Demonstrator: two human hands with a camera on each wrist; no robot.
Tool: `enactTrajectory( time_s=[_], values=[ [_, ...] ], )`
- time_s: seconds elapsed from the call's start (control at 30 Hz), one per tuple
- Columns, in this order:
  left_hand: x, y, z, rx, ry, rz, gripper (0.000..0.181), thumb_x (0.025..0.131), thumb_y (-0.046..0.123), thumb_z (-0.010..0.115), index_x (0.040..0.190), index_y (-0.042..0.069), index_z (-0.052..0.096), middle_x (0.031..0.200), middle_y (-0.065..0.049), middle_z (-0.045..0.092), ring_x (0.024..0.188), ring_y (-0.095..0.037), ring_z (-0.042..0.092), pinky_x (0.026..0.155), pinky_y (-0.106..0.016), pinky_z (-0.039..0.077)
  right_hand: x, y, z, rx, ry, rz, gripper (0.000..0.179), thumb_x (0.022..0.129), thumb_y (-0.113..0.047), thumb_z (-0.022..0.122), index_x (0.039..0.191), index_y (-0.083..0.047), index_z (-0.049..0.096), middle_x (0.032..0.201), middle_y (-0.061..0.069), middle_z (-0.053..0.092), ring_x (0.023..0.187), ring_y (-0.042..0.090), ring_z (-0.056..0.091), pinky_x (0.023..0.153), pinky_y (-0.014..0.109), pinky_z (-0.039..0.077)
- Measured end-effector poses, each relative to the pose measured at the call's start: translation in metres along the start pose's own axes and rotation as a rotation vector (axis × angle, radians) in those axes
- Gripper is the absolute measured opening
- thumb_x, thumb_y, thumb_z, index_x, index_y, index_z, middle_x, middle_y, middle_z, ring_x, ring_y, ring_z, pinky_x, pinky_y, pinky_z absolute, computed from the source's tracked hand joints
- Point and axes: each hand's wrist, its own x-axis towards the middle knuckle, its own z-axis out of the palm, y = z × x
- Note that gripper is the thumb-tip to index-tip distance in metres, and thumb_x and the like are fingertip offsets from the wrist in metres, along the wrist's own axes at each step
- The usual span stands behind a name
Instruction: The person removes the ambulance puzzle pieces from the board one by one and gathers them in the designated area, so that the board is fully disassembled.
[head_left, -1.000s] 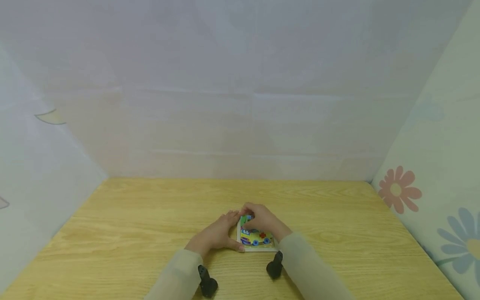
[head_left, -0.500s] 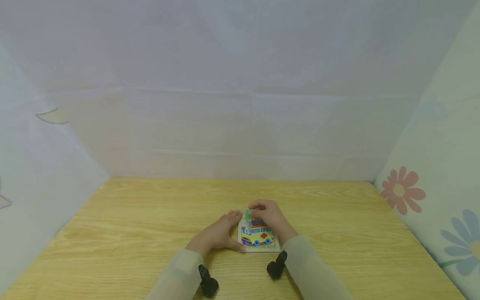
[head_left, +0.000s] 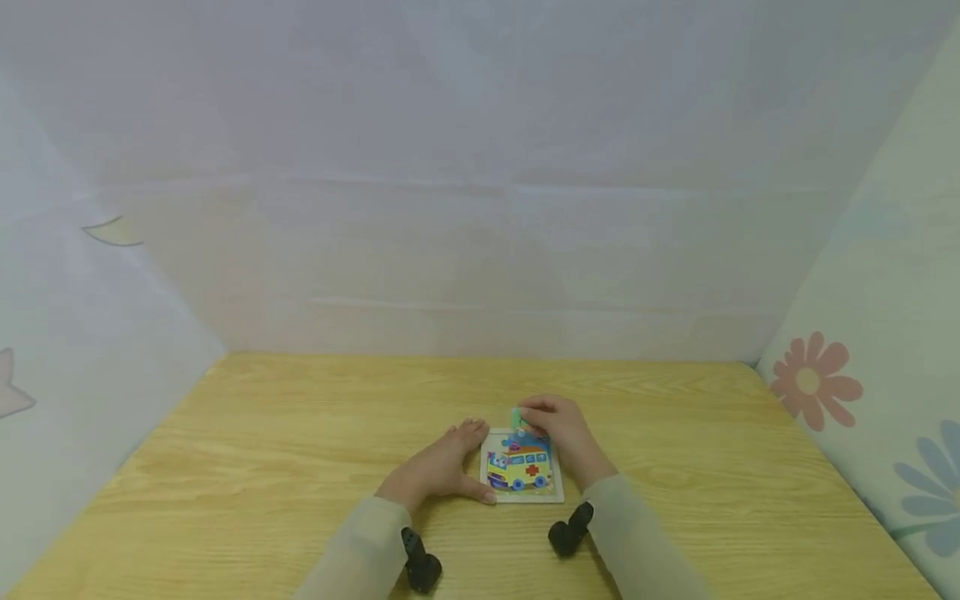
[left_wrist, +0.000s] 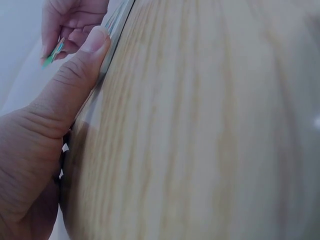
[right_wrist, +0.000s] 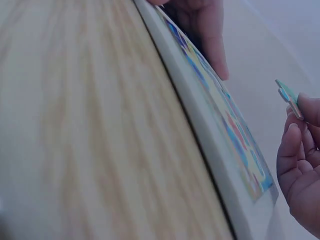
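Observation:
A small square jigsaw puzzle (head_left: 522, 498) with a pale frame lies on the table, its picture a yellow ambulance with a red cross. At its upper left the bare backing shows. My left hand (head_left: 442, 468) rests along the puzzle's left side, thumb at the near corner and fingers stretched toward the far corner. In the left wrist view its straight thumb (left_wrist: 82, 60) lies against the frame edge. My right hand (head_left: 564, 431) pinches a green jigsaw piece (head_left: 517, 418) over the far edge. That piece (right_wrist: 289, 96) stands tilted between thumb and fingers in the right wrist view.
The wood-grain table (head_left: 300, 467) spreads out on all sides of the puzzle. Pale cloth walls stand behind and at both sides, with printed flowers (head_left: 807, 381) on the right one. Black wrist cameras (head_left: 422, 565) hang from both sleeves.
My right hand has lifted the green piece out of the puzzle's upper left and carried it up and to the right. The left hand stays at the frame. The view has shifted slightly.

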Motion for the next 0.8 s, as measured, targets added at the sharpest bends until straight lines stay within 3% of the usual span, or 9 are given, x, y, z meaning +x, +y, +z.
enactTrajectory(
  time_s=[0.33, 0.8],
  values=[
    [0.000, 0.000, 0.000, -0.009, -0.002, -0.001, 0.111, 0.061, 0.058, 0.076, 0.147, 0.008, 0.026, 0.154, -0.009, 0.017, 0.141, -0.037, 0.010, 0.113, -0.051, 0.016, -0.002, 0.004, -0.017, 0.065, 0.034, -0.011, 0.031, 0.084, -0.010, 0.068, 0.111, 0.005, 0.062, 0.096, 0.010, 0.065, 0.079, 0.014, 0.062, 0.071, 0.026, 0.055],
    [-0.002, 0.000, 0.000, -0.017, -0.008, 0.019, 0.112, 0.062, 0.058, 0.075, 0.147, 0.006, 0.024, 0.154, -0.009, 0.016, 0.142, -0.032, 0.008, 0.114, -0.050, 0.015, -0.005, 0.008, -0.040, 0.077, 0.089, -0.011, 0.029, 0.083, -0.005, 0.067, 0.108, 0.008, 0.061, 0.086, 0.003, 0.065, 0.070, 0.011, 0.060, 0.065, 0.023, 0.055]
  ],
)
